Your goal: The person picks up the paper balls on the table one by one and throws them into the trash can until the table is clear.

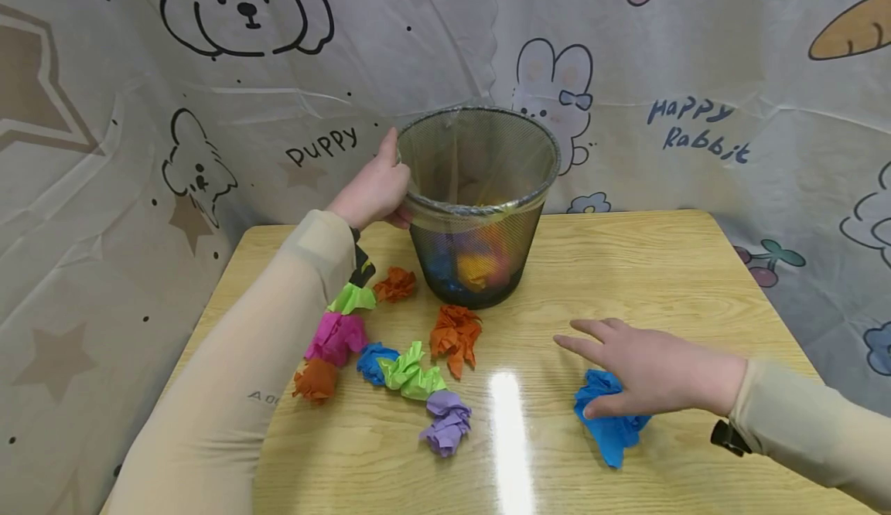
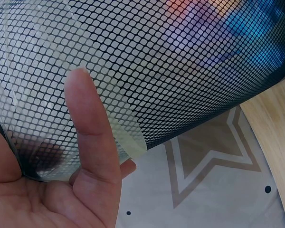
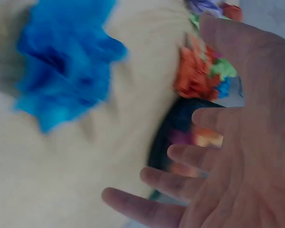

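A black mesh wastebasket (image 1: 480,229) with a clear liner stands at the back of the table, crumpled paper of several colours showing through its lower wall. My left hand (image 1: 376,189) holds its rim at the left side. In the left wrist view, one finger (image 2: 91,128) lies against the mesh (image 2: 147,71). Over a crumpled blue paper (image 1: 612,422) at the right hovers my right hand (image 1: 661,368), fingers spread. In the right wrist view a gap shows between that hand (image 3: 228,156) and the blue paper (image 3: 69,66).
Left of centre lie loose paper balls: orange (image 1: 455,337), purple (image 1: 447,422), light green (image 1: 412,374), blue (image 1: 376,363) and magenta (image 1: 337,337). More orange paper (image 1: 395,284) sits beside the basket's base. A printed curtain (image 1: 431,51) hangs behind the wooden table (image 1: 640,267).
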### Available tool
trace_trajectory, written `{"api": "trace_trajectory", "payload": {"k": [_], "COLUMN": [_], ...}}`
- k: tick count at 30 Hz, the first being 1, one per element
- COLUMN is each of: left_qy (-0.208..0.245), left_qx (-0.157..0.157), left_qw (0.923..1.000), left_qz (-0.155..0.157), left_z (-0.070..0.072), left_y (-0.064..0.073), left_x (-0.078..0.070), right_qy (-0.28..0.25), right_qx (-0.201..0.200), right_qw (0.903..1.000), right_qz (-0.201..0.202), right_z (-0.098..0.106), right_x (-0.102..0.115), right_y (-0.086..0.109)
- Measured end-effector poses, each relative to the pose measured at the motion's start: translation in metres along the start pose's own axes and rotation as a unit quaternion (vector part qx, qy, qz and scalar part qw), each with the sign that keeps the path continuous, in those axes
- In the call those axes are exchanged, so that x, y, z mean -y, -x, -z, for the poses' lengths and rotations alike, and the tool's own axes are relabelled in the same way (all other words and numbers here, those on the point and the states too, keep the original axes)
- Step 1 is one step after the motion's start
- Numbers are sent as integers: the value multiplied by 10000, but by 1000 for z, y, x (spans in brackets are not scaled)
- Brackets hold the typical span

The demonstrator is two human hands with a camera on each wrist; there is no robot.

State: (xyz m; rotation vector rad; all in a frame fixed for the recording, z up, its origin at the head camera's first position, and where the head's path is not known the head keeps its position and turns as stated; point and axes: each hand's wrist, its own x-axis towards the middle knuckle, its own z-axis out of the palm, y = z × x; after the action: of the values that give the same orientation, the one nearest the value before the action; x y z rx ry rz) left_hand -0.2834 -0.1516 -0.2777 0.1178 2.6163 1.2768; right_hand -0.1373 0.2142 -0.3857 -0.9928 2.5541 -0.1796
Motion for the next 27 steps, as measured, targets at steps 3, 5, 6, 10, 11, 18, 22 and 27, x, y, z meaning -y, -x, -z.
{"api": "trace_trajectory", "payload": {"k": [3,5,6,10,11,18,22,27], "left_qy": [10,27,27,30,19,-20,4,-15], "left_qx": [14,21,21,14,14,6,2,-3], "left_qw": [10000,10000,10000,10000,10000,10000,10000,10000], "left_qz": [10,4,1,-7,-8,-27,-26,-26], "left_z": [0,0,0,1,1,0,0,0], "left_y": [0,0,0,0,0,1,2,2], "left_x": [0,0,0,0,0,-1,-1,0], "right_qy": [-272,-383,-429,-537,-574,-717,-693,-529], "right_qx": [269,370,413,496,509,493,420,328], "right_qw": [9991,9982,9978,9968,9965,9951,9953,9971], "right_qz": [-174,-259,-284,-319,-338,-479,-531,-431], "right_z": [-15,-23,-26,-38,-41,-61,-66,-70], "right_x": [-3,-4,-4,-6,-6,-7,-7,-7], "right_y": [1,2,2,4,4,6,6,7]}}
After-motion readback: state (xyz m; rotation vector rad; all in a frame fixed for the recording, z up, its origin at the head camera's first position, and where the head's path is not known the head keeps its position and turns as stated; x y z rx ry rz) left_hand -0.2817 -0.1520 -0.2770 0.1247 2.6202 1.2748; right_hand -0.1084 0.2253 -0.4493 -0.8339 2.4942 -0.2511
